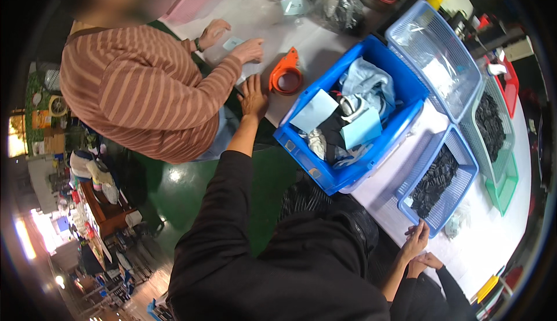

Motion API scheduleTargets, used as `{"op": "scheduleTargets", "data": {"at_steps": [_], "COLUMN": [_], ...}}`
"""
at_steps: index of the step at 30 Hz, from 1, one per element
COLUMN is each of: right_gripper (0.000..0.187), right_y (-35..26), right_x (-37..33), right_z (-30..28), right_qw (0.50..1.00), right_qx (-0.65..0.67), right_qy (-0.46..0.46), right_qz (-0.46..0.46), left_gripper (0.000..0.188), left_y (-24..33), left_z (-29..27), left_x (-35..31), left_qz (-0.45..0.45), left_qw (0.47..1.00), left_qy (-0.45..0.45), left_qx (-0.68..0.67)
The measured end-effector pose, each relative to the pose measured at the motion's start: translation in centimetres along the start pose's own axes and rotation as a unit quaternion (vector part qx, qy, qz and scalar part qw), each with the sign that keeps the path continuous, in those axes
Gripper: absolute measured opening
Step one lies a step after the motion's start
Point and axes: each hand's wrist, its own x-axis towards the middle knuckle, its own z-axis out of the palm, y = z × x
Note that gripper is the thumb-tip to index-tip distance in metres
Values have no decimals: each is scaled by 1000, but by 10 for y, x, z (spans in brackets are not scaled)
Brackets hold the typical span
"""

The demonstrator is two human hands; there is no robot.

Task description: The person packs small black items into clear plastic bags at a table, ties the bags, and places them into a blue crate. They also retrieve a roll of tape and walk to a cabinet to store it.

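Observation:
My left hand (253, 96) lies flat on the white table's edge, fingers spread, holding nothing. Just right of it sits an orange tape dispenser (285, 77). My right hand (415, 241) is at the lower right, by the near corner of a blue mesh basket (401, 205) of black parts; its fingers look apart, and nothing shows in them. Whether it touches the basket is unclear. Between my hands stands a large blue crate (301, 157) with crumpled cloth (371, 83) and light-blue cards (361, 128) in it.
A person in a striped sweater (145, 89) at the left has both hands by a small label (233, 43). Another person's clasped hands (426, 261) are beside my right hand. Bagged dark items (338, 9) lie at the back; more baskets (406, 25) stand at the right.

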Motion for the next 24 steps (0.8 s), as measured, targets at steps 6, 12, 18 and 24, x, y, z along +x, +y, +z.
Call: {"op": "scheduleTargets", "data": {"at_steps": [6, 12, 18, 24], "right_gripper": [17, 18, 49, 103], "right_y": [-3, 36, 104, 131], "right_x": [4, 57, 149, 251], "right_z": [-13, -75, -175, -199], "right_qw": [998, 974, 933, 938], "right_qx": [-35, -113, -233, -339], "right_qy": [45, 192, 274, 62], "right_qz": [31, -40, 28, -37], "left_gripper": [45, 61, 55, 44], "left_y": [-7, -40, -56, -11], "left_z": [21, 50, 13, -78], "left_x": [10, 8, -17, -117], "left_qz": [139, 82, 108, 135], "left_qw": [984, 993, 991, 984], "left_qy": [108, 84, 60, 108], "left_qx": [20, -10, 44, -47]}}
